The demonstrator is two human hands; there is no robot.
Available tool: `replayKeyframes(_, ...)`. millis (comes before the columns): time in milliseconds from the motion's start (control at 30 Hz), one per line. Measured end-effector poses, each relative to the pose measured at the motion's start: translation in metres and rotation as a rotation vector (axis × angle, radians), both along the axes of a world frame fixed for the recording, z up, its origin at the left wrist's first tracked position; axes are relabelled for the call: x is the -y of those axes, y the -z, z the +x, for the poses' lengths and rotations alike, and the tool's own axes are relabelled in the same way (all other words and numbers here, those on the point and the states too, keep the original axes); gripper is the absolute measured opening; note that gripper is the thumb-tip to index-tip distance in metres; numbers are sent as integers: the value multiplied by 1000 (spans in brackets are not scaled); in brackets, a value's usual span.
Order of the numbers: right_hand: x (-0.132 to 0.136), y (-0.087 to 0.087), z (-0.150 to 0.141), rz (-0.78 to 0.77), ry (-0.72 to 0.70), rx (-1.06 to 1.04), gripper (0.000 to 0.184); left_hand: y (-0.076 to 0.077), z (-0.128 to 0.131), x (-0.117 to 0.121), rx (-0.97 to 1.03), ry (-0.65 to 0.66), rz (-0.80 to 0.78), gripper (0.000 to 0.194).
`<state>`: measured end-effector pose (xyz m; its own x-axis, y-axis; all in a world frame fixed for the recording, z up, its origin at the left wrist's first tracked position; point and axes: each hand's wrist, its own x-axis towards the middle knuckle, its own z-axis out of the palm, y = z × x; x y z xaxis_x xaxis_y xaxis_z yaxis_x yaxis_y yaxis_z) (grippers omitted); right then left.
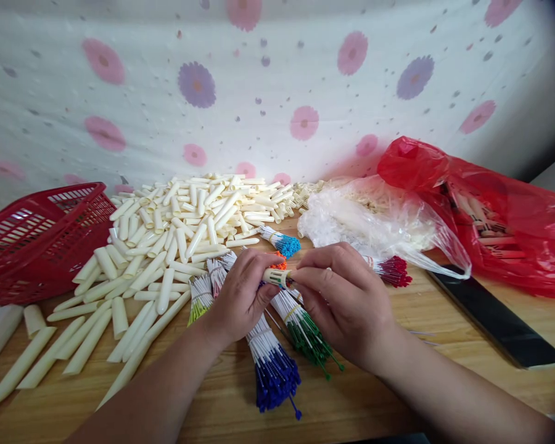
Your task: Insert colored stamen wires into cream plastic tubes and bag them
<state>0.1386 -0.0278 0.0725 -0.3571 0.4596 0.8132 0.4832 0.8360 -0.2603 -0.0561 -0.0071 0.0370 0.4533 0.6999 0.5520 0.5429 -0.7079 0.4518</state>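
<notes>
My left hand is closed around a short cream slotted pen barrel, with dark and green strips showing in its slots. At the barrel's right end, the fingertips of my right hand are pinched together; what they grip is hidden. Below the hands lie banded bundles of thin white sticks like pen refills: one with blue heads and one with green heads. Behind them are bundles with light blue heads and orange heads, the latter partly covered. A dark red-headed bundle lies beyond my right hand.
Cream plastic tubes are heaped at the back left, beside a red slotted basket. Yellow-headed sticks lie left of my left hand. A clear plastic bag, a red bag and a black flat strip are at right.
</notes>
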Motion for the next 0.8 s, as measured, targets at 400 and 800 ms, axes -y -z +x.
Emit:
replayKeyframes(400, -11, 0, 1, -263, -57, -116, 9, 0, 2, 0, -125, -140, 254, 40)
replayKeyframes(800, -12, 4, -3, -594, -219, -363, 11, -5, 3, 4, -232, -303, 370, 31)
